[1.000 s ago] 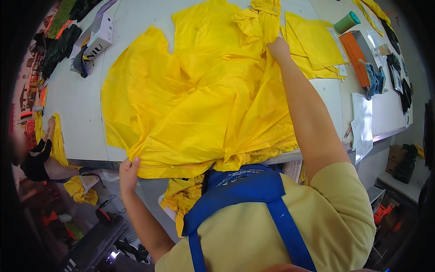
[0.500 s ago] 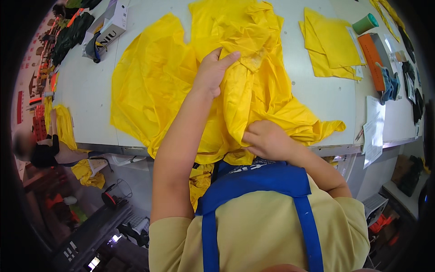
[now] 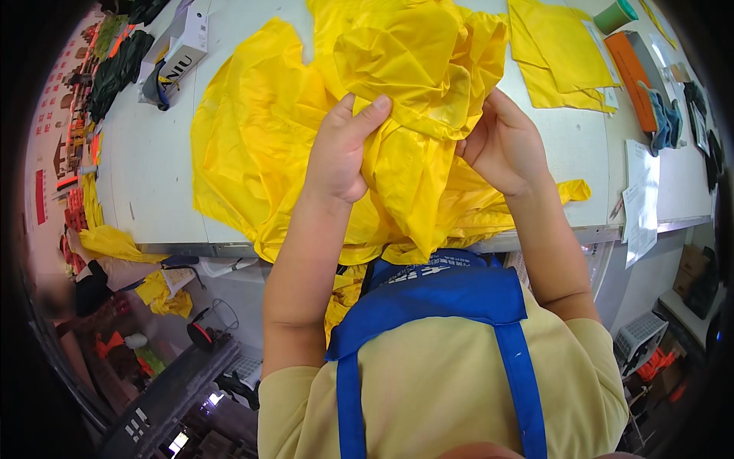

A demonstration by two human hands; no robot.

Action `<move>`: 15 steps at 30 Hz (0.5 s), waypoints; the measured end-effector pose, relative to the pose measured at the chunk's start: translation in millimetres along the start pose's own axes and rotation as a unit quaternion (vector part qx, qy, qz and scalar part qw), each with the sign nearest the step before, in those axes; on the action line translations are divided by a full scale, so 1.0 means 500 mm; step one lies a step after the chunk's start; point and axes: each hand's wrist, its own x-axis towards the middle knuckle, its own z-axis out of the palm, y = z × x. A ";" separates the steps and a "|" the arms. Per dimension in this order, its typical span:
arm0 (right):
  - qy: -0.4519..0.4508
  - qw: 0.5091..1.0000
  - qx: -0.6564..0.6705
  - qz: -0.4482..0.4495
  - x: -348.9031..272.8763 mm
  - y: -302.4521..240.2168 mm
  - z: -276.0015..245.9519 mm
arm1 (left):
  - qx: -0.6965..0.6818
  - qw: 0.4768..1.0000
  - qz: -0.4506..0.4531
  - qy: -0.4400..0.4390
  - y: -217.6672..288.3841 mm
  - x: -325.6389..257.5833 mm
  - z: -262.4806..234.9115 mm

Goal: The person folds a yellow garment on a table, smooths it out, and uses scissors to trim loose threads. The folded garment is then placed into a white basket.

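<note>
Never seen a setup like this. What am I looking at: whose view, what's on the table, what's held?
No robot: a person works bare-handed. All pictures come from the left of two fisheye cameras worn on the head, looking down, so straight edges bend. The left hand and right hand hold bunched yellow fabric at a white table, with more fabric spread across it. Right side: flat yellow pieces, green cylinder, orange box, white papers. Upper left: a white box.
</note>
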 end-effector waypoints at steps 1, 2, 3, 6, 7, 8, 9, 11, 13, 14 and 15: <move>0.015 1.000 0.008 0.007 -0.005 0.001 0.012 | 0.004 1.000 0.002 0.002 -0.001 -0.003 -0.004; -0.027 0.999 -0.041 -0.015 -0.009 0.001 0.010 | 0.056 0.997 0.046 -0.005 -0.001 -0.008 -0.009; -0.070 0.993 -0.089 -0.038 -0.014 -0.003 0.005 | 0.107 0.990 0.090 -0.012 0.001 -0.013 -0.012; -0.089 0.915 -0.379 -0.104 -0.021 -0.023 -0.006 | 0.164 0.972 0.141 -0.089 0.041 -0.038 -0.027; -0.089 0.838 -0.507 -0.182 -0.028 -0.026 -0.005 | 0.167 0.968 0.144 -0.123 0.053 -0.048 -0.031; -0.087 0.737 -0.620 -0.255 -0.039 -0.028 0.003 | 0.236 0.952 0.167 -0.098 0.050 -0.058 -0.030; -0.070 0.705 -0.644 -0.290 -0.045 -0.026 0.011 | 0.302 0.931 0.190 -0.075 0.044 -0.068 -0.027; -0.034 0.633 -0.686 -0.359 -0.050 -0.017 0.027 | 0.465 0.828 0.312 -0.026 0.036 -0.075 -0.008; -0.017 0.571 -0.693 -0.439 -0.044 -0.014 0.025 | 0.522 0.755 0.396 -0.020 0.019 -0.078 -0.013; -0.008 0.538 -0.695 -0.478 -0.041 -0.014 0.025 | 0.548 0.714 0.436 -0.017 0.010 -0.080 -0.017; 0.030 0.520 -0.684 -0.511 -0.038 -0.014 0.032 | 0.566 0.703 0.430 -0.015 0.002 -0.087 -0.016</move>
